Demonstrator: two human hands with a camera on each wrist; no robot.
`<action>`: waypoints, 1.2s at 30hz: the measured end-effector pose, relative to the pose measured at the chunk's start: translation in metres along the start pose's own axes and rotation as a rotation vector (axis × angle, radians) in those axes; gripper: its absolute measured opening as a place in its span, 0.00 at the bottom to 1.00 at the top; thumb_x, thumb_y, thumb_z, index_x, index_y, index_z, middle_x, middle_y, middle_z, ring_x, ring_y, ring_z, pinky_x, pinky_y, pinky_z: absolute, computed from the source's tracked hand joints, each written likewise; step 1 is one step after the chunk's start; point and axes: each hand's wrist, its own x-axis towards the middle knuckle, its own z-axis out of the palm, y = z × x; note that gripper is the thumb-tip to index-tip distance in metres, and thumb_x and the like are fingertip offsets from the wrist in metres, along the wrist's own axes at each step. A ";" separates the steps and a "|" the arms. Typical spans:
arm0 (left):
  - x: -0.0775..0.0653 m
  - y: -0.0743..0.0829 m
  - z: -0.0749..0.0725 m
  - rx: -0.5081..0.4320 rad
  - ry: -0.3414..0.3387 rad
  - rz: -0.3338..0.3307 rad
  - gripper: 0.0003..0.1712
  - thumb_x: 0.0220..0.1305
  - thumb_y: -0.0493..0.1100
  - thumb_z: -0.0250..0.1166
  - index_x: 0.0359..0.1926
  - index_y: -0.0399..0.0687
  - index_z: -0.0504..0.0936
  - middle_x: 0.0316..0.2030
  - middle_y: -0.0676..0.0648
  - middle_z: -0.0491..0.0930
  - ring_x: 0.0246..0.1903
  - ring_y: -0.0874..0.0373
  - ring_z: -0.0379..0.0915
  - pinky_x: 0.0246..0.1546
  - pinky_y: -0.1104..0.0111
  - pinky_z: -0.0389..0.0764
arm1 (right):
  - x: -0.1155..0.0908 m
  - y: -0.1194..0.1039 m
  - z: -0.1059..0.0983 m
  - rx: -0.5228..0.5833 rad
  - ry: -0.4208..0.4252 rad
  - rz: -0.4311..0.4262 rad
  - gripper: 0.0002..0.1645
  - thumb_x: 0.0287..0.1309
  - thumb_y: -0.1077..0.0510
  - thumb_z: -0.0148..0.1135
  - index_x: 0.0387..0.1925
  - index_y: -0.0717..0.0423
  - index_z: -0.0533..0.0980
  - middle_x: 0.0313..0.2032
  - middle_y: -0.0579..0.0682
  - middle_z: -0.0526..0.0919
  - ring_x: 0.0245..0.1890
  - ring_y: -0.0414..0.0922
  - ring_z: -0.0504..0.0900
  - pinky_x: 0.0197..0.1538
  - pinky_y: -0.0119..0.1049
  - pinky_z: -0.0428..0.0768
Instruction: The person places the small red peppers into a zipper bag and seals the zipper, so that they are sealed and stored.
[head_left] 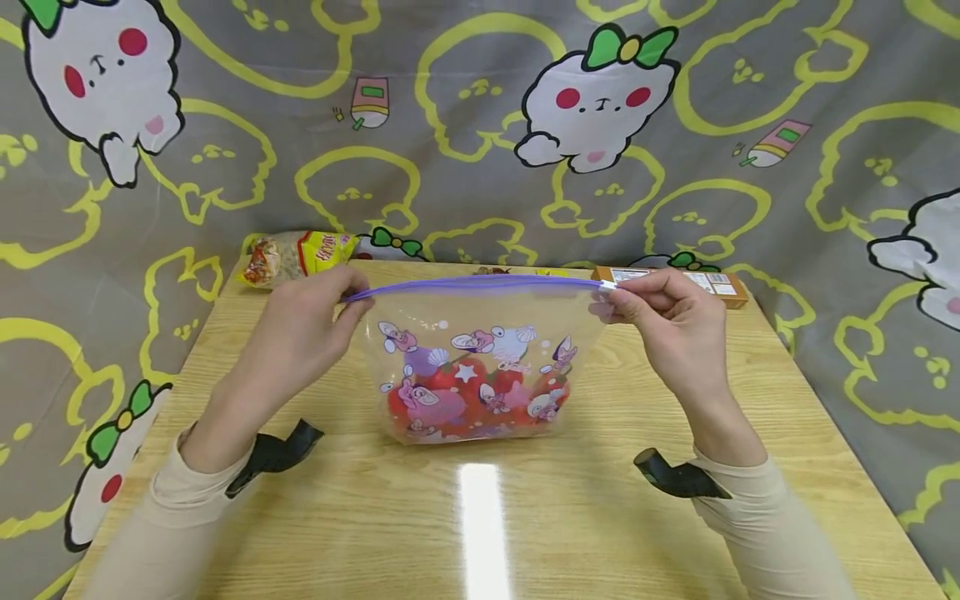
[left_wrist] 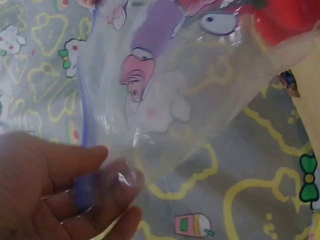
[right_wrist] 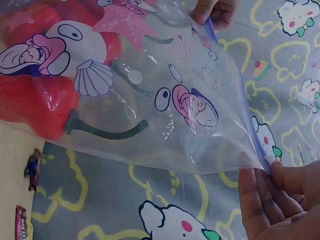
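A clear zip bag (head_left: 480, 358) printed with pink cartoon figures and shells stands on the table, its purple zip edge (head_left: 480, 285) stretched taut across the top. Inside lie several red bell peppers (right_wrist: 37, 107) with green stems, seen through the plastic. My left hand (head_left: 311, 321) pinches the bag's top left corner between thumb and fingers. At the opposite corner, my right hand (head_left: 671, 325) pinches the white slider (head_left: 607, 286) at the end of the zip. The left wrist view shows the plastic corner between the thumb and fingers of the left hand (left_wrist: 75, 195).
A yellow and clear food packet (head_left: 300, 257) lies at the table's back left. An orange-brown box (head_left: 723, 286) with white labels sits at the back right. Small items, among them a red wrapper (right_wrist: 20, 225), lie behind the bag. Patterned grey cloth (head_left: 465, 192) hangs around the table.
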 end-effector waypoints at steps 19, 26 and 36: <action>0.087 0.124 0.065 0.190 -0.224 0.387 0.16 0.65 0.52 0.55 0.48 0.50 0.79 0.38 0.52 0.76 0.40 0.56 0.71 0.38 0.65 0.72 | -0.009 0.000 0.010 -0.270 0.044 -0.089 0.06 0.54 0.69 0.59 0.34 0.70 0.76 0.30 0.52 0.80 0.28 0.39 0.81 0.35 0.27 0.78; 0.095 0.132 0.079 0.201 -0.193 0.398 0.11 0.64 0.51 0.55 0.40 0.55 0.82 0.31 0.55 0.77 0.35 0.57 0.73 0.36 0.65 0.72 | -0.012 -0.009 0.008 -0.335 0.026 -0.076 0.06 0.56 0.68 0.57 0.35 0.69 0.75 0.30 0.49 0.78 0.30 0.38 0.79 0.36 0.25 0.76; 0.099 0.130 0.077 0.114 -0.190 0.396 0.07 0.62 0.47 0.59 0.37 0.55 0.84 0.30 0.56 0.79 0.32 0.60 0.73 0.31 0.68 0.70 | -0.010 -0.009 0.010 -0.380 -0.040 -0.136 0.06 0.61 0.68 0.51 0.36 0.70 0.70 0.30 0.55 0.77 0.32 0.35 0.79 0.38 0.24 0.75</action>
